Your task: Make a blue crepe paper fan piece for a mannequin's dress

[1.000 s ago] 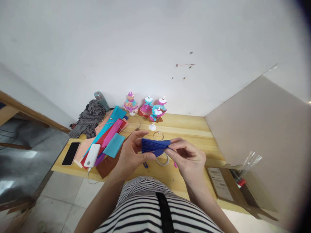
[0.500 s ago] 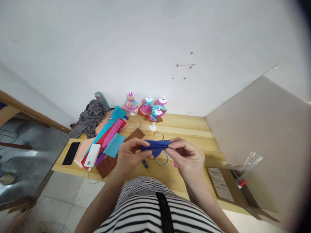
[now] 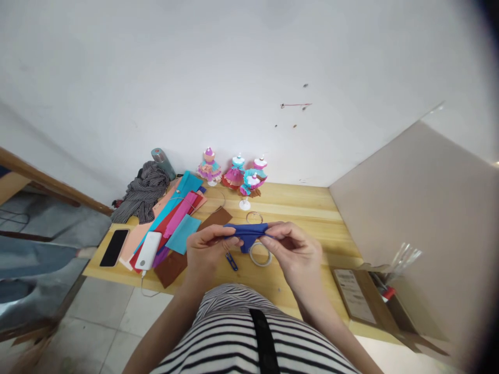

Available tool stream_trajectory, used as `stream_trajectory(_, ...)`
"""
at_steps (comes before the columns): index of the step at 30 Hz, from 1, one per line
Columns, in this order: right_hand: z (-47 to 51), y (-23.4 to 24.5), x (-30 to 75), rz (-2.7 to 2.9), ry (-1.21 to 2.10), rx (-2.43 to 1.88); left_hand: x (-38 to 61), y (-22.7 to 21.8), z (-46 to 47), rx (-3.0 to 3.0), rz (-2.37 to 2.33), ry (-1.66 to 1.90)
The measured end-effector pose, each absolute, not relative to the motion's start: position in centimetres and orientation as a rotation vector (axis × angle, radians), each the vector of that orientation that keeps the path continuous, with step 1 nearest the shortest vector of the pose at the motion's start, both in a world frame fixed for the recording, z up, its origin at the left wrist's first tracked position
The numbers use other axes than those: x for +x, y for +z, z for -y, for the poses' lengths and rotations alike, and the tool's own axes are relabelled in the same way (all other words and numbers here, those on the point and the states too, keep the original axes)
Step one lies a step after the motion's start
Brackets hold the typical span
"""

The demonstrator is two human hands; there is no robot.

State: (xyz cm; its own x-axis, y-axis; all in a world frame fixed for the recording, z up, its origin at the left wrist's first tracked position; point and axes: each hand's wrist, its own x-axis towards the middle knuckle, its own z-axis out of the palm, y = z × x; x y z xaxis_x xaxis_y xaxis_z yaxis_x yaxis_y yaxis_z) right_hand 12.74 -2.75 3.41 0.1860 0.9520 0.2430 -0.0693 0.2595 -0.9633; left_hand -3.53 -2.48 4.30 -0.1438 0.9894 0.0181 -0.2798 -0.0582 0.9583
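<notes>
Both my hands pinch a pleated dark blue crepe paper strip (image 3: pixel 248 232) above the wooden table (image 3: pixel 304 208). My left hand (image 3: pixel 206 251) grips its left end, fingers closed. My right hand (image 3: pixel 297 252) grips the right end with thumb and fingertips. The paper is squeezed into a narrow band with a small point hanging at its middle. Just under it lie a white tape ring (image 3: pixel 260 255) and small blue snips (image 3: pixel 231 261).
Coloured paper sheets (image 3: pixel 177 215), a white power bank (image 3: pixel 148 249) and a black phone (image 3: pixel 114 247) lie at left. Three small dress figurines (image 3: pixel 234 174) stand by the wall, beside a striped cloth (image 3: pixel 142 191) and a flask (image 3: pixel 162 161). A cardboard box (image 3: pixel 356 296) sits at right.
The blue paper was a wider fanned sheet; my hands have folded and pressed it into a thin band and lowered it slightly toward the table.
</notes>
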Motion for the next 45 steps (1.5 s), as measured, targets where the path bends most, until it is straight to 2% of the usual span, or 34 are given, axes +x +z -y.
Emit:
stream_trajectory(22,2.8,2.6,12.7,1.116,0.948,-0.961,-3.4,2.6,2.8,1.021,-1.107,1.595)
stream_trajectory(45,2.8,2.3,12.7,1.393,0.588,-1.088,-3.7,2.1,2.5,1.415,-1.284,1.671)
